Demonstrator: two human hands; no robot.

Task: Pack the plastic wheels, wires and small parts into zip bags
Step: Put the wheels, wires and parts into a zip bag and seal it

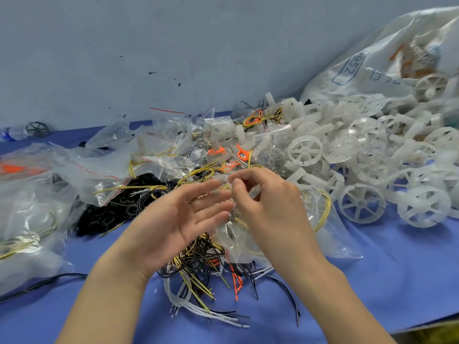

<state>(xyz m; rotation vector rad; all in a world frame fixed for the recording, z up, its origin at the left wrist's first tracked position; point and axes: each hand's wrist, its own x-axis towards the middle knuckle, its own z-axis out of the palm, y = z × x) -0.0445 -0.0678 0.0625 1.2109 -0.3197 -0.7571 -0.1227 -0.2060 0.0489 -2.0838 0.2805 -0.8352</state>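
**Packing bench, head view.** Two bare hands meet over the middle of one blue table cover point(387, 281).

- **Left hand** point(183, 219): palm up and open wide, with four fingers straight. The fingertips lie against one small clear plastic zip bag point(231, 237).
- **Right hand** point(270, 202): fingers curled, with thumb and forefinger pinching the upper edge of that bag. The bag hangs between the two hands, and its contents cannot be made out.
- **Loose wires** point(198, 276): one tangled heap directly beneath the hands, in four colours (yellow-and-black striped, black, white, orange). The strands are too many to count.
- **Translucent white spoked plastic wheels** point(361, 203): one spill of several dozen to the right. Three of them lie face-on at its near edge.
- **Large white woven sack** point(377, 60): one, printed, lying on its side at the far right, with the wheels spilling from its mouth.
- **Clear zip bags with red seal strips** point(161, 137): one heap beyond the hands, too overlapped to count. At least three orange wire bundles point(242, 153) show among them.
- **Small black rings** point(119, 207): one mound left of the hands.
- **Larger clear plastic bags** point(29, 212): a pile at the left edge, holding yellow-striped wire.
- **Dark spoked wheel** point(37, 128): one, lying apart at the far left against the grey-blue wall point(149, 45).
- **Black cable** point(44, 281): one, running off the lower left.
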